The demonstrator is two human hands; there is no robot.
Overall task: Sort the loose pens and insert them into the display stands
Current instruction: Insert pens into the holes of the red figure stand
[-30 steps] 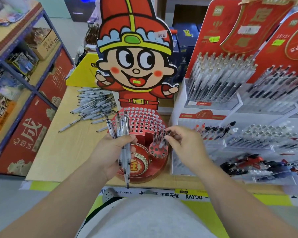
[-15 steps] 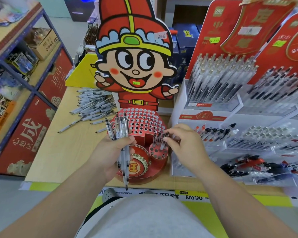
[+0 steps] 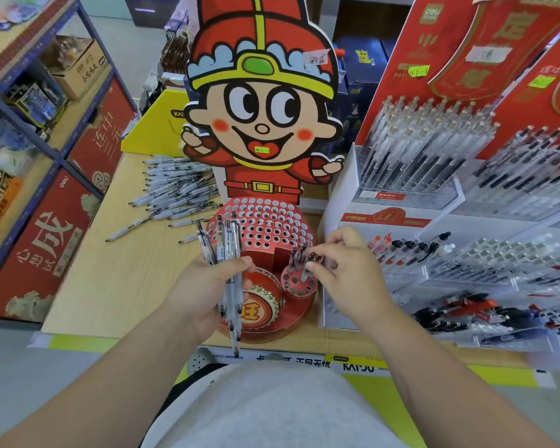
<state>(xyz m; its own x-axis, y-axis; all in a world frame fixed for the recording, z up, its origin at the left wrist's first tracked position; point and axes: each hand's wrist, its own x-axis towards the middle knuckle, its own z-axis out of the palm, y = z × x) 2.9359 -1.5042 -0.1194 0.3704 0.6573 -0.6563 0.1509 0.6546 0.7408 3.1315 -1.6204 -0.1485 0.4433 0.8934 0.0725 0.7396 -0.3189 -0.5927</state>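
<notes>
The job looks barely begun. The red cardboard display stand, its domed top pierced with rows of round holes, has every dome hole vacant as far as can be seen. Only the small round perforated cup at the stand's front right carries a few dark-capped pens, upright and close together. Behind and to the left of the stand a heap of loose clear pens lies on the pale wooden tabletop, with several strays nearer the stand's left edge. By my reckoning that heap is the bulk of the work left. To the right of the stand, white tiered racks are already stocked.

The left hand sits just in front of the stand's left half. Its fingers are curled and its thumb is laid across a bundle of clear-barrelled pens — four or five, slightly fanned. Their clip ends stand up over the dome and their tips hang down past the stand's front rim. The right hand reaches in from the stand's right side, thumb and forefinger pinching the top of one pen at the cup, the other fingers loosely bent above. Whether that pen is fully seated in a hole or only at its mouth I cannot tell.
</notes>
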